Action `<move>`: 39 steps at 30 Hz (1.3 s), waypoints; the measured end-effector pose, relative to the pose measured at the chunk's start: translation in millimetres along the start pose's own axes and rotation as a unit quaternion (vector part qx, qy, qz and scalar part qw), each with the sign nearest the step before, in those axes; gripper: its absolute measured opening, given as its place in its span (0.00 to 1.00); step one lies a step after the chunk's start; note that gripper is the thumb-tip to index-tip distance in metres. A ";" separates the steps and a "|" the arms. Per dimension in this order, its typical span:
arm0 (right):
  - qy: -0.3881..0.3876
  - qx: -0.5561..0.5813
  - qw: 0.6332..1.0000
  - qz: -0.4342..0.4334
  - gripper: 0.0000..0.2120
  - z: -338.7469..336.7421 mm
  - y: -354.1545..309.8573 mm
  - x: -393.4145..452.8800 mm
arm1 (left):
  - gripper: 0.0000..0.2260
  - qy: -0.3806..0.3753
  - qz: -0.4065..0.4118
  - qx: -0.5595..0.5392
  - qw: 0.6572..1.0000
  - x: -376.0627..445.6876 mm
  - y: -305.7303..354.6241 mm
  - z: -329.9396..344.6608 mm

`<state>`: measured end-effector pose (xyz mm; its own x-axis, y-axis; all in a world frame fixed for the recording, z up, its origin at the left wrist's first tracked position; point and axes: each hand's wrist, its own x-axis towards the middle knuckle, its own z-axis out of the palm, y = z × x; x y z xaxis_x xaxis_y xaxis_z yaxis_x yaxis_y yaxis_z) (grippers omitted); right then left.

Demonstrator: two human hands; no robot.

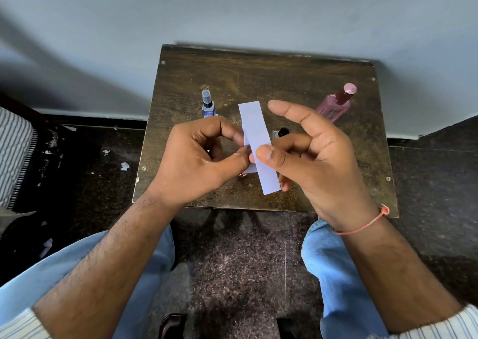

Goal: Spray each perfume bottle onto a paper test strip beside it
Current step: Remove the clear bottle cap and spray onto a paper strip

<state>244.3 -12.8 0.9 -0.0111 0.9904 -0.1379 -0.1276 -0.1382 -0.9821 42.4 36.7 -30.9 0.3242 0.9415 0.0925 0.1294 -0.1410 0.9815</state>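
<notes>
My left hand (199,157) and right hand (307,155) both pinch white paper strips (257,142) above the counter (258,80), right forefinger lifted.

A small, worn wooden counter (258,80), its dark top scuffed and fixed with screws at the corners, stands against a plain pale grey-blue wall (232,10) with a light skirting strip (103,114) running along its base. The floor (232,261) beneath is dark speckled stone laid in tiles, with scraps of white paper (125,166) scattered on it to the left. At the far left edge, a striped fabric surface (13,152) juts into view, and soft daylight falls evenly across the wall.
</notes>
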 end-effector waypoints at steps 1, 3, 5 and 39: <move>0.000 -0.002 1.000 0.007 0.27 0.1 0.4 -0.2 | 0.07 -0.001 0.001 -0.012 1.000 0.2 0.3 0.5; 0.003 -0.012 1.000 0.018 0.27 0.7 0.1 -0.3 | 0.11 0.008 0.000 -0.042 0.999 1.5 0.0 0.4; 0.008 -0.010 1.000 0.026 0.25 1.6 -1.5 -1.1 | 0.13 0.012 0.011 -0.052 0.999 3.1 -0.7 -0.4; 0.051 0.012 0.999 0.006 0.17 0.5 -0.1 0.3 | 0.09 -0.089 0.046 -0.061 0.993 5.4 9.5 0.6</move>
<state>243.8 -12.4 1.0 0.0883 0.9826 -0.1632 -0.1527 -0.1486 -0.9770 46.0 40.3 -21.2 0.4918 0.8555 0.1622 -0.0200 -0.1752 0.9843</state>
